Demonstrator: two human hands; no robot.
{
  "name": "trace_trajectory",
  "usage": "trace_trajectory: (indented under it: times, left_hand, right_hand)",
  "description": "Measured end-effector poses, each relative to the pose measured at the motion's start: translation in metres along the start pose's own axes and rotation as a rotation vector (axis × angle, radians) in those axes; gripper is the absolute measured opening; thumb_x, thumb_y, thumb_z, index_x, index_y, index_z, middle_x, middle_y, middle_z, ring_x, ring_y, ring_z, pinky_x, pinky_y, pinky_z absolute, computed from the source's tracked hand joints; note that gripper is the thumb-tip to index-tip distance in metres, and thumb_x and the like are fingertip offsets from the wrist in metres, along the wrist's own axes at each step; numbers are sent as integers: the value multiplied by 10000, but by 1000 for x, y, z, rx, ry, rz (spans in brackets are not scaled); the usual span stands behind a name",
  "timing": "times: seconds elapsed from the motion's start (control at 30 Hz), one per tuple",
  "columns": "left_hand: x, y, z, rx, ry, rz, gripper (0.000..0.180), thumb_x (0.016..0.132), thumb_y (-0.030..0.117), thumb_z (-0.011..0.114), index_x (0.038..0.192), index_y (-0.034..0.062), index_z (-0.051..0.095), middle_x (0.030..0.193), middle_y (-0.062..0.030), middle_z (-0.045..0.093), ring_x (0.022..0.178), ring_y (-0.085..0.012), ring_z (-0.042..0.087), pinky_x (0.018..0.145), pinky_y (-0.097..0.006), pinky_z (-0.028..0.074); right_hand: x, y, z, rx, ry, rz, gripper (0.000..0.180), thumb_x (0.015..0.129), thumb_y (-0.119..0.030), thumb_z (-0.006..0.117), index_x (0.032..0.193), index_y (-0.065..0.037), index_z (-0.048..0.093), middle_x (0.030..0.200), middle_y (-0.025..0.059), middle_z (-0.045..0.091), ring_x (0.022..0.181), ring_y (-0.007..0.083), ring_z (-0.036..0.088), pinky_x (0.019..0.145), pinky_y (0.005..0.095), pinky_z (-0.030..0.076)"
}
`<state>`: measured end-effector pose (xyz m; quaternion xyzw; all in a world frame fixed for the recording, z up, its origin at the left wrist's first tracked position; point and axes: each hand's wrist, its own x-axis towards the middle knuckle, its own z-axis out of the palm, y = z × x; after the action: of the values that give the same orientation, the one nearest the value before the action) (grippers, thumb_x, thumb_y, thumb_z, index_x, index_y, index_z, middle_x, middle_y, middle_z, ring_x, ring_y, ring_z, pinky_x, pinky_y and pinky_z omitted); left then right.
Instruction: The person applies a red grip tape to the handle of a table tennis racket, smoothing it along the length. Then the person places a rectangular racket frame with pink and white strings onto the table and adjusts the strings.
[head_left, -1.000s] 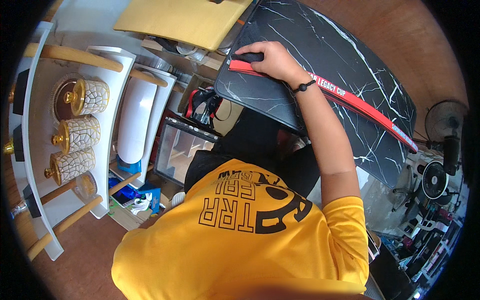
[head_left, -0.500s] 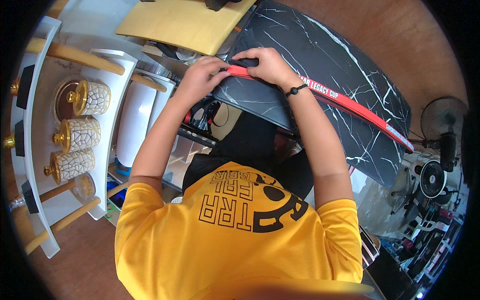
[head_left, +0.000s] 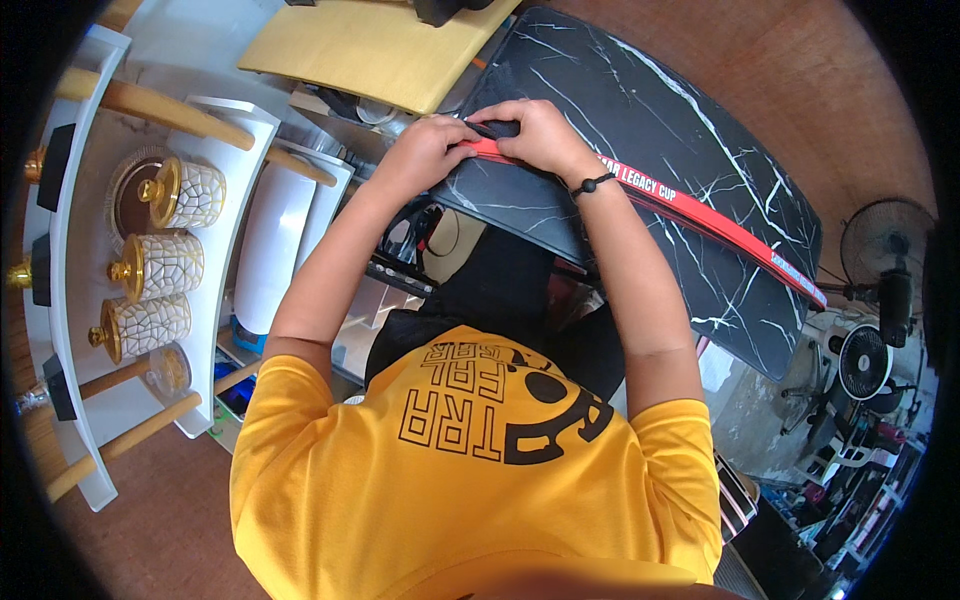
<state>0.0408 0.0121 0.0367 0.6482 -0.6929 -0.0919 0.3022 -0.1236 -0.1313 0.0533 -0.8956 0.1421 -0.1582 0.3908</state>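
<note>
While both hands pinch the red strap's [head_left: 640, 190] near-left end on the black marble-look tabletop [head_left: 680, 150], left hand [head_left: 425, 150] and right hand [head_left: 535, 130] are closed on it; the rest trails right, flat, apparently not yet worked.

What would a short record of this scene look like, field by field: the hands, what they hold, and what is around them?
left hand: pinches the near end of the red strap
right hand: presses on the same end, a black bead bracelet on its wrist
red strap: long, lies across the black marble-patterned tabletop toward its far right edge
dark piece under the fingers: too hidden to identify
left side: white shelf with three white and gold jars
upper middle: yellow board
right side: standing fans
clothing: yellow shirt with black print
</note>
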Motion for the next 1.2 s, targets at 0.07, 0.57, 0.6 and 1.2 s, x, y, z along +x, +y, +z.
trace_trajectory:
  times: [0.07, 0.57, 0.6, 1.2]
  left_hand:
    - [0, -1, 0, 5, 2, 5, 202, 800, 84, 745, 998, 42, 741, 996, -137, 715, 958, -317, 672, 863, -389, 529]
    - [2, -1, 2, 31, 29, 3, 145, 872, 103, 693, 989, 26, 729, 956, -151, 718, 906, -323, 683, 823, -393, 534]
    - [2, -1, 3, 39, 40, 5, 144, 874, 105, 692, 990, 27, 729, 955, -151, 719, 904, -322, 684, 820, -393, 535]
    - [-5, -3, 23, 49, 254, 26, 139, 843, 19, 657, 967, 47, 714, 966, -131, 702, 915, -319, 669, 804, -405, 533]
  right_hand:
    - [0, -1, -1, 11, -3, 6, 410, 715, -79, 729, 1122, -126, 739, 1068, 146, 725, 975, 326, 691, 892, 372, 533]
    - [1, 3, 1, -2, 9, -20, 424, 707, -78, 727, 1125, -146, 740, 1039, 165, 720, 957, 338, 689, 866, 377, 538]
    - [1, 2, 1, -1, -1, -2, 423, 709, -81, 730, 1126, -146, 740, 1042, 165, 720, 958, 337, 689, 867, 377, 538]
    - [1, 3, 0, -38, -16, 23, 449, 700, -52, 700, 1139, -135, 735, 1062, 159, 722, 977, 329, 682, 905, 379, 523]
